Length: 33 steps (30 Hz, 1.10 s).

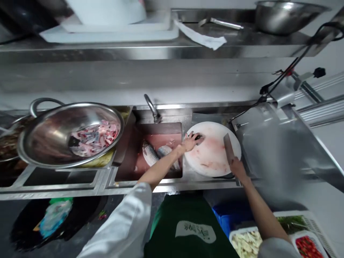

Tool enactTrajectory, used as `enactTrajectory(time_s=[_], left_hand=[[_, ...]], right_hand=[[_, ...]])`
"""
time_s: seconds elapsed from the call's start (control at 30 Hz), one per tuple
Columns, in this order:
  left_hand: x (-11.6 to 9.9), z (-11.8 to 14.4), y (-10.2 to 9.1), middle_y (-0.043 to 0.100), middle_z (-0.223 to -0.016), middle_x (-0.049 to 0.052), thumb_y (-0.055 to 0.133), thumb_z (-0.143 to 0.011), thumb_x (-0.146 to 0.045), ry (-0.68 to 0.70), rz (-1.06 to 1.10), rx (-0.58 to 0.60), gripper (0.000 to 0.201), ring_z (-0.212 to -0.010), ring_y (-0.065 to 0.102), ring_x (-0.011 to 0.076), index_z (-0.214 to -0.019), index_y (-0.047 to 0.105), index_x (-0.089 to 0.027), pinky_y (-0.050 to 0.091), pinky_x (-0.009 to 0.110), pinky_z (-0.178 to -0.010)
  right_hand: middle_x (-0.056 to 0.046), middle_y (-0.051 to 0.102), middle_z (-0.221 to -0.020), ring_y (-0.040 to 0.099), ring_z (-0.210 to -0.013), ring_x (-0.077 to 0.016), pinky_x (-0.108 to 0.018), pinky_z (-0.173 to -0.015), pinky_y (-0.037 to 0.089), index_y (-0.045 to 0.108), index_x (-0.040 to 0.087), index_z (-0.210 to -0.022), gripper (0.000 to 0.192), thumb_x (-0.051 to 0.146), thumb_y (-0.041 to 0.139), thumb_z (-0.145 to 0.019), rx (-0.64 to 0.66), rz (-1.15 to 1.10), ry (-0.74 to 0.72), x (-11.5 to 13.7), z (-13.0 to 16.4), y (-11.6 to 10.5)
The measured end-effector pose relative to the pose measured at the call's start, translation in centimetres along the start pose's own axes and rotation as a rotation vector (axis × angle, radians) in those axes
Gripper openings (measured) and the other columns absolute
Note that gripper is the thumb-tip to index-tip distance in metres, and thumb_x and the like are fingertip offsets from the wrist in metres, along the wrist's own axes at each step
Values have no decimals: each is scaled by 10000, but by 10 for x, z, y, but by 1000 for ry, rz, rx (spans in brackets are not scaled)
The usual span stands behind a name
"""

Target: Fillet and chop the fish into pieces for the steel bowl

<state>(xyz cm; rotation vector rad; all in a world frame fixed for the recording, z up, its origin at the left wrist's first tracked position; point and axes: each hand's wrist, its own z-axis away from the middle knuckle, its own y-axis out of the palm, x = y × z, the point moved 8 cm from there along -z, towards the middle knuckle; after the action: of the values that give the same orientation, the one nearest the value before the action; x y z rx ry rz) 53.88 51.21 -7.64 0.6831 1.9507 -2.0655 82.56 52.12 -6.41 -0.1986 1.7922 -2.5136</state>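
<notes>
A round white cutting board [212,154], stained pinkish red, lies to the right of the sink. On its left side my left hand [190,142] has its fingers closed over a small dark piece of fish [199,137], mostly hidden by the hand. At the board's right side, my right hand [237,167] is wrapped round the handle of a cleaver [229,147]. The blade points away from me over the board, apart from the piece of fish. Two whole fish, one silvery fish [149,153] and another fish [164,150] partly behind my left forearm, lie in the reddish sink [162,128].
A large steel bowl [53,132] with cut fish pieces [96,139] stands left of the sink. The faucet [152,107] rises behind it. Overhead runs a steel shelf [107,53]. Below right are crates with vegetables and red peppers [309,247]; a black bin [24,222] is below left.
</notes>
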Motion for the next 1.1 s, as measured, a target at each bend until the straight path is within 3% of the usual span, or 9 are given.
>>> enactTrajectory(time_s=[0.1,0.2,0.37,0.5,0.63,0.73,0.93,1.03,1.1], left_hand=[[7,-48,20,581,-1414,123,679,-701,6,-39,10,172,614,-1270,575,334,-1259,704,-248,388,533,-1143],[23,-61,31,663,-1181,86,795,-626,-84,-206,296,111,559,-1024,652,255,-1162,691,-209,507,396,-998],[24,-27,56,692,-1040,78,691,-876,-354,-485,576,-209,327,-994,644,222,-1141,604,-183,535,362,-922],[-14,22,61,619,-1309,163,700,-901,-347,-525,243,-470,372,-1285,533,329,-1240,640,-204,429,505,-1103],[-77,47,115,666,-1214,140,593,-945,-224,-133,125,-30,309,-1216,570,312,-1232,707,-218,441,499,-1102],[-87,68,142,690,-1168,111,523,-971,-171,-29,167,142,277,-1157,602,266,-1164,719,-205,479,430,-1081],[-15,134,127,705,-985,101,554,-905,-103,-281,129,186,173,-1036,659,252,-911,703,-189,518,363,-1000],[48,194,91,695,-866,93,561,-834,-61,-650,27,125,183,-931,679,255,-817,686,-193,527,350,-911],[75,210,55,690,-861,94,558,-865,-123,-779,0,-78,146,-903,671,254,-809,671,-197,525,352,-888]], right_hand=[[-237,748,-999,762,-933,-272,-300,-742,518,610,23,-1201,301,164,380,-1068,102,-98,56,-28,-13,23],[-221,752,-1048,751,-1003,-265,-287,-769,495,618,68,-1188,289,200,386,-1076,165,-164,7,-40,-20,32],[-207,753,-1079,739,-1046,-270,-286,-777,454,609,98,-1192,268,215,390,-1090,236,-188,-57,-47,-27,37],[-204,752,-1070,734,-1047,-282,-289,-754,431,608,94,-1179,269,238,395,-1100,248,-201,-81,-52,-31,37],[-197,753,-1056,736,-1026,-273,-289,-745,421,617,95,-1176,272,233,394,-1103,261,-178,-95,-53,-33,34],[-195,754,-1044,738,-1013,-267,-285,-727,416,621,99,-1151,269,236,394,-1105,259,-153,-109,-52,-33,31],[-190,756,-1011,742,-987,-271,-288,-712,415,611,105,-1157,263,247,396,-1101,236,-92,-101,-53,-32,31],[-192,750,-990,744,-964,-280,-299,-717,429,605,103,-1178,282,248,376,-1098,224,-84,-74,-45,-28,29],[-194,748,-988,741,-970,-287,-305,-730,440,595,96,-1209,286,232,374,-1090,208,-107,-61,-28,-26,25]])
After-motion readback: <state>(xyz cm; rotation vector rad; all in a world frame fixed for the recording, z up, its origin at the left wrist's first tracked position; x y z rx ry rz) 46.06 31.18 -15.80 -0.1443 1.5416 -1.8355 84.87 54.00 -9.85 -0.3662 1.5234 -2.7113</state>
